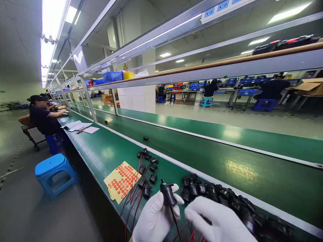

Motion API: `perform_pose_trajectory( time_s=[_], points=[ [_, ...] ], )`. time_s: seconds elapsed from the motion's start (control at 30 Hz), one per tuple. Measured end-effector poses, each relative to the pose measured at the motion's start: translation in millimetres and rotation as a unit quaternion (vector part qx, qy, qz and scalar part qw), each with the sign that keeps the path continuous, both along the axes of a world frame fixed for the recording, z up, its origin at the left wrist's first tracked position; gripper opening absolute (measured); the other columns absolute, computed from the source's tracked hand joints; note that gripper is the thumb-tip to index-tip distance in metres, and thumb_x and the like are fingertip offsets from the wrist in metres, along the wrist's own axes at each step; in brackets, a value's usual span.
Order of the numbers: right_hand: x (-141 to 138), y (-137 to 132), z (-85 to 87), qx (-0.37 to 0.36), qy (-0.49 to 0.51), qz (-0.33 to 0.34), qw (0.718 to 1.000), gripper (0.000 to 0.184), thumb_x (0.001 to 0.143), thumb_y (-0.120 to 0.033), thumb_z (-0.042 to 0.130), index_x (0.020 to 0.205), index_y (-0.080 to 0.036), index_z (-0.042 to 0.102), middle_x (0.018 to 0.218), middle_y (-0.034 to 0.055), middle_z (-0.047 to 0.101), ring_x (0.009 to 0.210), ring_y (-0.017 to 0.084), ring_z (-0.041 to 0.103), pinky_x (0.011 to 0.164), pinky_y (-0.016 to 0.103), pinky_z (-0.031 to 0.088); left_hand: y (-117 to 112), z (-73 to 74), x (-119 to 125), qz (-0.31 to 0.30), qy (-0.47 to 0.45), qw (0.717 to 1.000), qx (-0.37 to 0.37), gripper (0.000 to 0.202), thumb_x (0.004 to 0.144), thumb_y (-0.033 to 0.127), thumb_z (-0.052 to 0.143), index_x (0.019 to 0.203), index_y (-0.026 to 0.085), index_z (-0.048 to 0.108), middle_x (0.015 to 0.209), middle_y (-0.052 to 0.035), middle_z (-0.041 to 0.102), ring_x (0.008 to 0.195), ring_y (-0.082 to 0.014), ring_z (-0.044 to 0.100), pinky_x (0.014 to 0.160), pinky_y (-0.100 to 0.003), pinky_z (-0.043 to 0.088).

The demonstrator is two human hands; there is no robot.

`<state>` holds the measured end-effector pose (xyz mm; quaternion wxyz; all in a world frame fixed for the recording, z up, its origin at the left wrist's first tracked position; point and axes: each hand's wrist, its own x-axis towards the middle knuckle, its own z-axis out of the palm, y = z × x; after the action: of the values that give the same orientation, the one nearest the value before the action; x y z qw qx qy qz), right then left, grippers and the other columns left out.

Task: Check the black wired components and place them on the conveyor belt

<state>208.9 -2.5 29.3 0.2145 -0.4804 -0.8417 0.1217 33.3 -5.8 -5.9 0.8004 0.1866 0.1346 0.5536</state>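
My left hand [158,215], in a white glove, grips a small black water pump [168,193] between thumb and fingers. A green mark shows on the pump's top, and its dark lead hangs down past my palm. Just to the right, my white-gloved right hand [217,215] is apart from that pump, thumb and forefinger drawn together in a pinch. Whether anything tiny is between those fingertips I cannot make out. Behind and beside it lies a row of similar black pumps [224,193], partly hidden by the hand. Several more pumps [142,182] with red leads lie left of my hands.
Sheets of round red stickers [123,181] lie on the green bench [108,148]. One wired part [146,138] rests on the belt beyond the white rail. Papers [78,126] lie farther left, near a seated person [41,114]. A blue stool [54,171] stands beside the bench.
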Motion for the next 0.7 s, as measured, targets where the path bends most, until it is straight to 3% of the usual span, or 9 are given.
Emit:
perform_pose_trajectory(
  time_s=[0.1, 0.23, 0.33, 0.47, 0.7],
  points=[
    [13.5, 7.1, 6.3, -0.009, 0.091, -0.054, 0.994, 0.032, 0.096, -0.032, 0.047, 0.071, -0.026, 0.066, 0.07, -0.0045, 0.071, 0.065, 0.013, 0.068, 0.062, 0.019, 0.052, -1.0, 1.3, 4.8, -0.015, 0.019, 1.0, -0.007, 0.049, 0.073, 0.035, 0.088, 0.112, 0.007, 0.076, 0.086, -0.0106, 0.078, 0.063, -0.0108, 0.067, 0.062, -0.022, 0.049],
    [16.5, 8.3, 12.7, -0.012, 0.144, -0.079, 0.986, 0.032, 0.095, -0.039, 0.048, 0.078, -0.029, 0.073, 0.078, -0.0036, 0.076, 0.071, 0.015, 0.071, 0.066, 0.022, 0.054, 0.0, 4.5, 10.4, -0.067, -0.021, 0.997, -0.04, 0.051, 0.071, 0.036, 0.09, 0.112, 0.009, 0.076, 0.088, -0.0095, 0.077, 0.064, -0.0087, 0.068, 0.063, -0.02, 0.051],
    [13.4, 9.2, 15.8, -0.015, 0.15, -0.089, 0.985, 0.035, 0.094, -0.04, 0.046, 0.076, -0.028, 0.073, 0.076, -0.0027, 0.076, 0.07, 0.016, 0.071, 0.066, 0.024, 0.055, 1.6, 7.0, 13.1, -0.122, -0.068, 0.985, -0.097, 0.051, 0.069, 0.03, 0.092, 0.113, 0.01, 0.074, 0.092, -0.0068, 0.076, 0.069, -0.0062, 0.068, 0.069, -0.018, 0.052],
    [12.5, 12.0, 18.1, -0.017, 0.145, -0.089, 0.985, 0.037, 0.094, -0.04, 0.044, 0.074, -0.028, 0.073, 0.076, -0.0017, 0.076, 0.07, 0.017, 0.071, 0.066, 0.026, 0.055, 3.1, 10.3, 16.9, -0.144, -0.112, 0.973, -0.143, 0.047, 0.069, 0.026, 0.092, 0.107, 0.007, 0.073, 0.092, -0.0049, 0.074, 0.076, -0.0082, 0.071, 0.074, -0.019, 0.054],
    [19.8, 13.5, 14.8, -0.03, 0.139, -0.08, 0.987, 0.034, 0.096, -0.041, 0.047, 0.079, -0.03, 0.075, 0.08, -0.0037, 0.077, 0.074, 0.016, 0.072, 0.069, 0.025, 0.056, 1.7, 22.5, 23.6, -0.153, -0.116, 0.972, -0.137, 0.045, 0.068, 0.026, 0.093, 0.103, 0.007, 0.073, 0.094, -0.0067, 0.074, 0.086, -0.0095, 0.071, 0.086, -0.023, 0.054]
  ],
)
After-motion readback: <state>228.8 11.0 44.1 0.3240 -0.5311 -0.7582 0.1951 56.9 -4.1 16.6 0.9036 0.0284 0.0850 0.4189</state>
